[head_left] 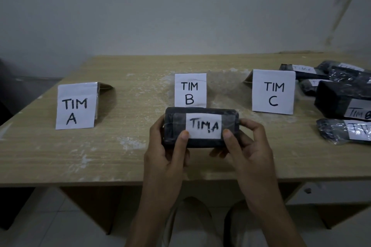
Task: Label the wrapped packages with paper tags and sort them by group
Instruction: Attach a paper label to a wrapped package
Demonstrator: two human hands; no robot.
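I hold a black wrapped package (230, 119) above the table's front middle, its white paper tag (203, 127) reading "TIM A". My left hand (166, 154) grips its left end, thumb on the tag's lower left corner. My right hand (249, 146) grips the right end, thumb beside the tag's right edge. Three standing paper signs face me: "TIM A" (76, 106) at the left, "TIM B" (190, 90) in the middle just behind the package, "TIM C" (273, 92) to the right.
A pile of several black wrapped packages (339, 94) with white tags lies at the table's right side. The wooden table (120, 142) has white scuffs; its front edge runs under my wrists. A grey wall stands behind it.
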